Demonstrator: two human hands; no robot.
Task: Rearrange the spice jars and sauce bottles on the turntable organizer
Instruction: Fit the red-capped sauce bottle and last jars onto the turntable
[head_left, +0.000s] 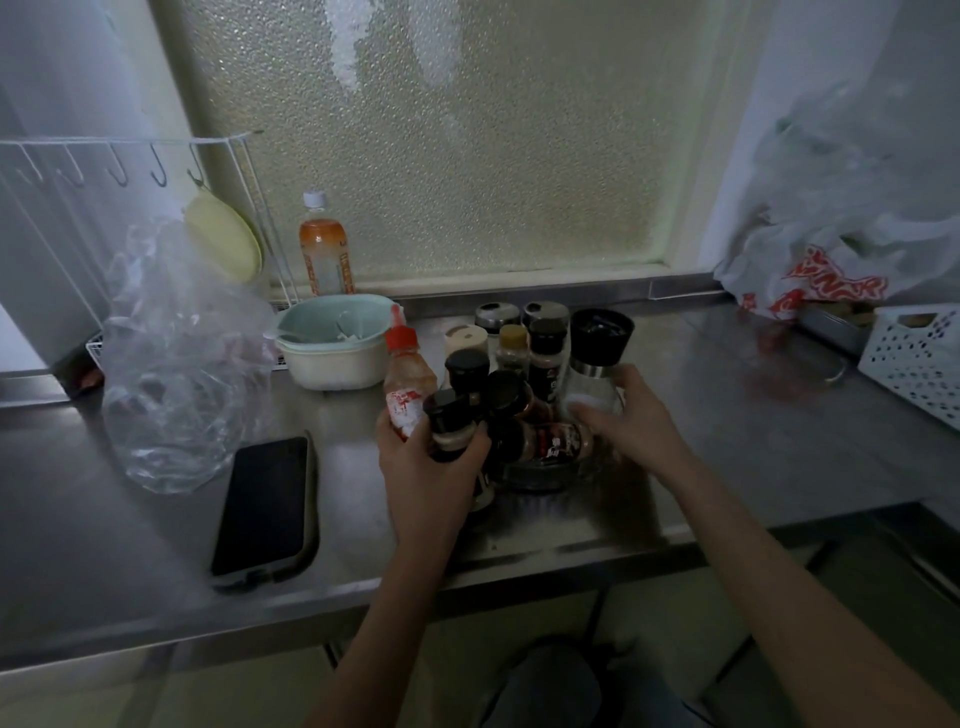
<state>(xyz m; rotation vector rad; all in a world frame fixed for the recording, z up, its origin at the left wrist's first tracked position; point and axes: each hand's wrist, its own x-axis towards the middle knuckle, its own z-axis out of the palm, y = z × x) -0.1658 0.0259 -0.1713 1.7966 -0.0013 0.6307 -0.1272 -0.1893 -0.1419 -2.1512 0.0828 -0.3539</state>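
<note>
Jars: a tight cluster of black-capped spice jars stands on the turntable at the middle of the counter; 1 jar lies on its side at the front of it.
Left hand: the left hand has its fingers wrapped around a black-capped jar, with the sauce bottle pressed against the same palm.
Right hand: the right hand has its fingers curled around the lower glass of the grinder; whether it lifts or only steadies it cannot be told.
Handling: the jars look small, stiff and light, likely smooth glass or plastic, so a grip around the body below the cap seems best. The grinder looks heavier and top-heavy under its wide black cap; its glass waist is the safe hold. The sauce bottle looks like soft plastic that would give if squeezed.
Risk: the jars stand touching, so pulling 1 may topple its neighbours.
Surface: the steel counter is smooth and hard, and a dropped jar would likely roll.
Nearby: a phone lies left of the turntable, a crumpled plastic bag beyond it, and a bowl behind.
Room: dim kitchen corner under a frosted window, with a white basket at the far right.
</note>
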